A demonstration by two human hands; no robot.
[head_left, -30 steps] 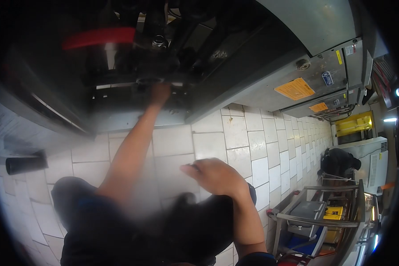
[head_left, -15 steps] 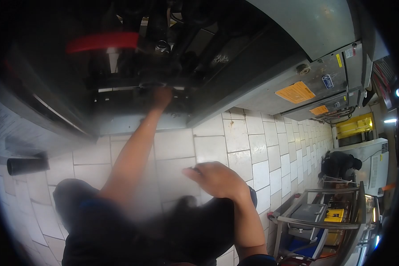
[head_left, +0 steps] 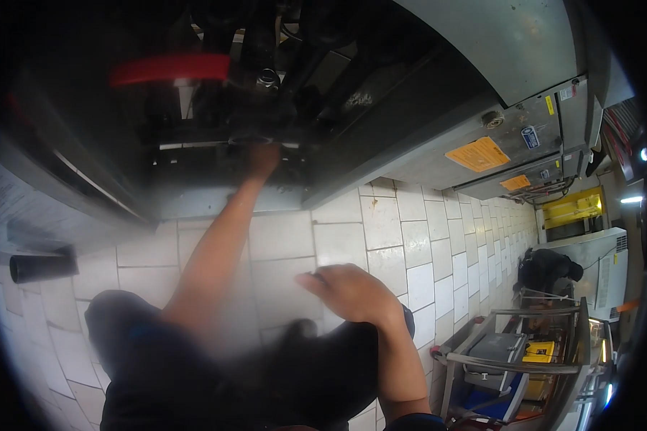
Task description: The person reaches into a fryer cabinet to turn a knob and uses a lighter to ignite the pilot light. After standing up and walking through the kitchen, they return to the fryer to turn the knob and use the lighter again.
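Observation:
My left hand [head_left: 264,159] reaches into a dark, open cabinet [head_left: 237,200], just above its lower metal edge. Its fingers are blurred and lost in shadow, so their grip does not show. Beyond it, dark pipes run upward, with a shiny round metal fitting [head_left: 267,79] among them. A red bar-like handle [head_left: 169,68] lies to the upper left of this hand. Bent at the wrist over my knee, my right hand [head_left: 356,291] has its fingers curled together. A small dark spot shows near the fingertips, but I cannot make out what it is.
Grey metal equipment [head_left: 474,147] with orange labels lines the right side. A cart [head_left: 514,359] with grey, blue and yellow bins stands at lower right, and a person in dark clothes [head_left: 550,267] bends beyond it. A black cylinder [head_left: 43,269] is on the left above the tiled floor [head_left: 284,237].

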